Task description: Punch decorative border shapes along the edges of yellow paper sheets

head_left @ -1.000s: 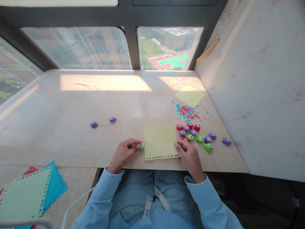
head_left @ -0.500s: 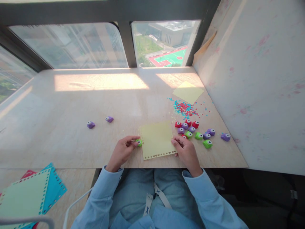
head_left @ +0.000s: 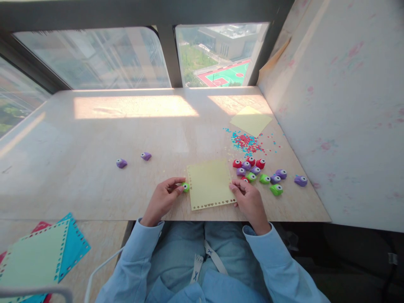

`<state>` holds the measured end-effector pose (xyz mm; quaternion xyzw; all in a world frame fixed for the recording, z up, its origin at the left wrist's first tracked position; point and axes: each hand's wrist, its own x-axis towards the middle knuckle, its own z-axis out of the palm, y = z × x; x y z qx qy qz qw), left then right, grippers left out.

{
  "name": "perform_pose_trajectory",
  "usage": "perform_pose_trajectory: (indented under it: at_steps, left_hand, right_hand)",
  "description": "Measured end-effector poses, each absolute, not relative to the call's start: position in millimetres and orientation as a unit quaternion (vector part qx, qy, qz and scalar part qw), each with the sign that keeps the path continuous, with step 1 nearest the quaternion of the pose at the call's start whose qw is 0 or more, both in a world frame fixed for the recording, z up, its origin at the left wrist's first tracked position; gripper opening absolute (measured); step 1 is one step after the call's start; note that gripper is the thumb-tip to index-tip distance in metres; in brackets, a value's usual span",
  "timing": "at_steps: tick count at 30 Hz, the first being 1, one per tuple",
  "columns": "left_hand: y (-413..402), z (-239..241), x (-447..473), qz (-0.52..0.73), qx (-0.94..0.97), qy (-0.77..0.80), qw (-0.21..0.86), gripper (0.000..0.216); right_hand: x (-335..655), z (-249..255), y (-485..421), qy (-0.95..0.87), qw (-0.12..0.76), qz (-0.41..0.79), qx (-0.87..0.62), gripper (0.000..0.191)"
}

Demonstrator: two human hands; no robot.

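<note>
My left hand [head_left: 164, 198] pinches a small green paper punch [head_left: 185, 187] between thumb and fingers, right at the left edge of a pale yellow sheet of paper [head_left: 211, 183]. Small holes run along that left edge, and a row of hearts, stars and other shapes is cut along the near edge. On the opposite side, my right hand [head_left: 249, 201] grips the sheet's right edge near the lower corner, thumb on top. Whether the punch's slot is around the paper's edge, I cannot tell.
Several red, purple and green punches [head_left: 276, 190] cluster to the right. Behind them lie red and blue paper bits [head_left: 246, 143] and another yellow sheet [head_left: 251, 120]. Two purple punches [head_left: 121, 163] sit left. Punched coloured sheets [head_left: 34, 254] are stacked lower left.
The view has shifted slightly. Both hands, the green punch and the yellow sheet keep nearly the same places relative to one another.
</note>
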<state>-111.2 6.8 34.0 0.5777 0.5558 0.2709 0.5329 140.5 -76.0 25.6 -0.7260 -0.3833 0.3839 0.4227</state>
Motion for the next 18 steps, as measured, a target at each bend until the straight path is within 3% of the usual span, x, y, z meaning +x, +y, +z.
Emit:
perform_pose_trajectory:
  at_steps: [18]
  left_hand:
    - [5.8,36.3,-109.3,0.277,0.558,0.554,0.552,0.052]
  right_hand:
    - [141.5,26.9,-78.1,-0.383,0.404,0.379,-0.739,0.041]
